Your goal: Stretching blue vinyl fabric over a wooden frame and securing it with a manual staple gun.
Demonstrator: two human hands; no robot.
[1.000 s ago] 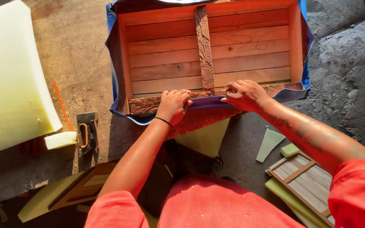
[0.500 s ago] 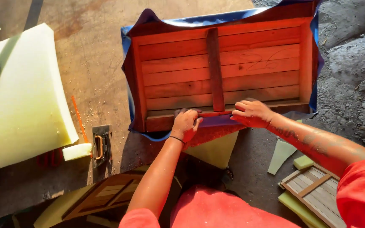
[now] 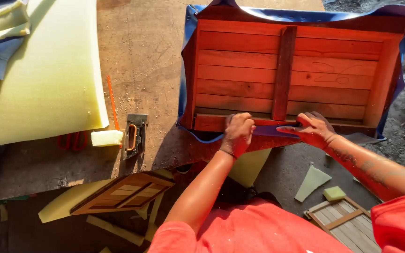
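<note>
I see one reddish slatted wooden frame [image 3: 287, 75] lying on the brown workbench [image 3: 146, 56], wrapped underneath in blue fabric [image 3: 186, 56]. My left hand [image 3: 237, 133] is clenched on the fabric edge at the frame's near rail; my right hand [image 3: 311, 129] presses the same strip flat, fingers spread. To the left lie one metal staple gun [image 3: 134, 136], one orange rod [image 3: 112, 103] and one large yellow foam sheet [image 3: 48, 79]. Two smaller slatted panels [image 3: 123, 194] and foam offcuts [image 3: 312, 180] rest on the floor below.
</note>
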